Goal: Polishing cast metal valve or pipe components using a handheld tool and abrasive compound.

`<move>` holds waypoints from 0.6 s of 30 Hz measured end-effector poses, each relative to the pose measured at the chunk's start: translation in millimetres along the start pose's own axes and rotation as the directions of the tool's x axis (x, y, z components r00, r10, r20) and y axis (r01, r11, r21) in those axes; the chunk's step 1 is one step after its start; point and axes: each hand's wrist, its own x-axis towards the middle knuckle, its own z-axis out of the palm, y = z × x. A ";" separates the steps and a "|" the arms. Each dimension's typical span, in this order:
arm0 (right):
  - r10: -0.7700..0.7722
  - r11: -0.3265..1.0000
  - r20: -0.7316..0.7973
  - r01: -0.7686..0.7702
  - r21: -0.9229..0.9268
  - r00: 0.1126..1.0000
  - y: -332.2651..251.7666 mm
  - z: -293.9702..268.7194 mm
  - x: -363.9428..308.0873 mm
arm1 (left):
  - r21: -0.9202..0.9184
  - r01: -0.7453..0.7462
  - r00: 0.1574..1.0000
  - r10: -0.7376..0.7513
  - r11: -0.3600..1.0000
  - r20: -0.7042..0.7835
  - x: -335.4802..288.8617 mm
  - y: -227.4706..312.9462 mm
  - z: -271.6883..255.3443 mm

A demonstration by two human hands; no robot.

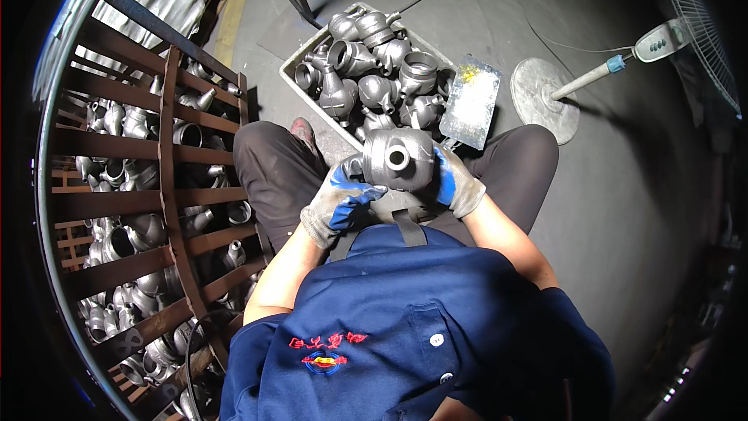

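Observation:
Between my knees I hold a grey metal casting [416,162], a rounded hollow body with a short round spout facing up and a ribbed collar on its left end. My left hand [341,199], in a grey glove with blue coating, grips it at the left and lower side, its thumb along the lower edge. My right hand [458,184], gloved alike, is closed on its right side; those fingertips are partly hidden behind the casting. Just beyond it stands a light rectangular bin [300,98] heaped with similar castings [379,93].
A rusty barred metal cage [166,164] full of similar castings stands close on my left. A shiny flat metal plate [472,103] rests at the bin's right corner. To the right is a pedestal fan [584,82] on a round base, with its cord on the floor.

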 end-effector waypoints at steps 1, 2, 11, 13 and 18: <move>0.045 0.983 -0.001 -0.044 0.178 0.999 -6.0 6.9 -1.4 | -0.017 -0.002 1.000 0.002 1.000 0.000 -0.5 -0.9 0.4; 0.090 0.933 0.006 -0.086 0.351 0.996 -9.2 10.5 -2.3 | -0.017 -0.002 1.000 0.002 1.000 -0.001 -1.1 0.3 2.7; 0.241 0.962 -0.339 -0.178 0.207 0.909 -50.5 -0.9 20.2 | -0.479 -0.013 0.994 0.064 0.878 0.090 8.9 -18.5 -11.3; 0.233 0.966 -0.334 -0.178 0.188 0.913 -55.8 -8.3 25.4 | -0.371 -0.071 0.993 0.101 0.926 0.063 14.2 -16.8 -2.4; 0.165 0.984 -0.394 -0.179 0.003 0.904 -71.9 -14.4 35.7 | -0.604 0.163 0.979 -0.052 0.780 0.197 19.5 -7.0 7.7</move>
